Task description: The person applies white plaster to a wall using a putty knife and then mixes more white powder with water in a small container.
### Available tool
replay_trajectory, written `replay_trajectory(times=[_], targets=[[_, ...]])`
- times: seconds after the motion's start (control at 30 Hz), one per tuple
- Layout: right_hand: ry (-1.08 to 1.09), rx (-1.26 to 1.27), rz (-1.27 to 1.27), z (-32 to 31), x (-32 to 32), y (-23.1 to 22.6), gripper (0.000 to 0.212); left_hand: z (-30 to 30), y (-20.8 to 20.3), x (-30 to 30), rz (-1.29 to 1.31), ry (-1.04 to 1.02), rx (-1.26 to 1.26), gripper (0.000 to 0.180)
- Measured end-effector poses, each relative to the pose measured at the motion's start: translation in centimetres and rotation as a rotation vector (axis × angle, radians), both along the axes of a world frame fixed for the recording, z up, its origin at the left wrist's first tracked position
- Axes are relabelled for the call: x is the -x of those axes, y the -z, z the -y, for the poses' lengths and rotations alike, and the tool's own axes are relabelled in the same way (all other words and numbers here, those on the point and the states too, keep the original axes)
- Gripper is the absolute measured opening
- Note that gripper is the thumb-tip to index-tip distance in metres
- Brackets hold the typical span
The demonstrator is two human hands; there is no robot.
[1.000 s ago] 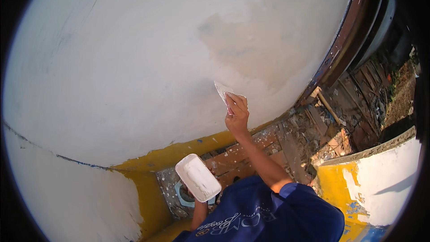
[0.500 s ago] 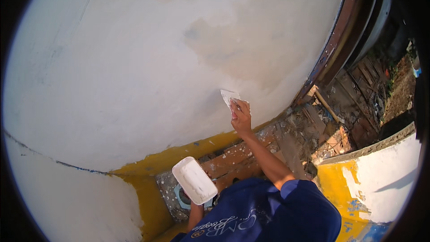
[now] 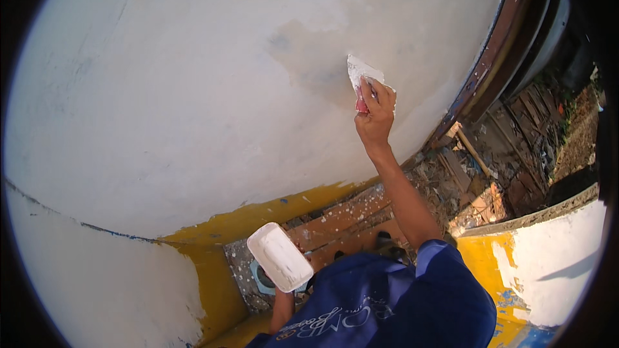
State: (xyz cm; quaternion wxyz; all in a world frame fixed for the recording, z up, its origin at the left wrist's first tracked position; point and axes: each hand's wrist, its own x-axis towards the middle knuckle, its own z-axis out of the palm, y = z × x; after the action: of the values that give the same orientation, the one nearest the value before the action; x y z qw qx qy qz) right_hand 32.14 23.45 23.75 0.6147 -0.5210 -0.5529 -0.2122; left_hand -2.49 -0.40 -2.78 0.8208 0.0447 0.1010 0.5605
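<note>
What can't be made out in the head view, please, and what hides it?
All in the head view:
Left hand: mostly hidden behind the white tray.
Scraper: grip partly covered by the right hand.
Light blue object: full shape blocked by the tray.
Wall: top cut off by the upper edge.

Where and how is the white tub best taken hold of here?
The white tub is likely best held by a long outer side, coming from underneath: it is oblong, its open top faces the camera, and white paste smears the inside.
</note>
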Motion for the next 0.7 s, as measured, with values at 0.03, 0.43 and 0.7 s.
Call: replay_trajectory(times=[0.03,0.43,0.7], targets=[[-0.009,0.065,0.017,0.5,1.2,2.2,0.059,-0.3,0.0,0.0,-0.106,-0.022,0.018,0.091],[0.048,-0.104,-0.075,0.1,-1.6,-5.2,0.062,-0.6,-1.0,0.6,-0.072,-0.060,-0.147,0.119],[-0.197,0.160,0.007,2.4,7.5,2.6,0.069,-0.8,1.9,0.5,-0.005,-0.033,-0.054,0.112]])
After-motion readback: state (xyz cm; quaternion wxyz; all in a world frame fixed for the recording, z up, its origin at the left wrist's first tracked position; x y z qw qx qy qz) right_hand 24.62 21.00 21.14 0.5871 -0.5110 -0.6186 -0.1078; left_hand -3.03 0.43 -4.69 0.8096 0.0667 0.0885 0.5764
